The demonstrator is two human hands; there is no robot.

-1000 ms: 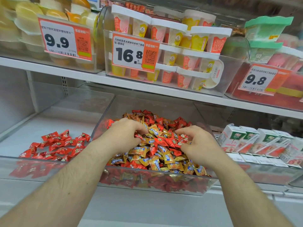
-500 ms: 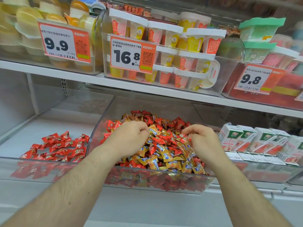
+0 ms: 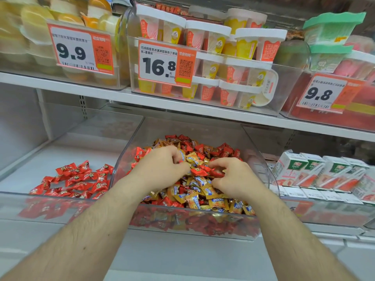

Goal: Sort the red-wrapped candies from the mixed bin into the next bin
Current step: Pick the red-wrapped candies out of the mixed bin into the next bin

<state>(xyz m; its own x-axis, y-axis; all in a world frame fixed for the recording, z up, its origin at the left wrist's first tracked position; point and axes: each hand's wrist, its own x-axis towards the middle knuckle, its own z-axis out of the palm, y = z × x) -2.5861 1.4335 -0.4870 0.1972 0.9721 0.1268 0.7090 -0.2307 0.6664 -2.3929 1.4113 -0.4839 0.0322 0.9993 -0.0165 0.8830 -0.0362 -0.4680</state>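
A white shop shelf (image 3: 182,106) carries three price tags above. Below, one clear mixed bin (image 3: 261,159) of red and gold candies; the left hand (image 3: 162,167) and right hand (image 3: 233,179) both grasp red-wrapped candies (image 3: 199,171) there. The next bin (image 3: 18,199) holds more, too many to count.

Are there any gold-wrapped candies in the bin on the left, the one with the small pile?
No, the left bin holds only red-wrapped candies; the gold ones lie in the mixed bin.
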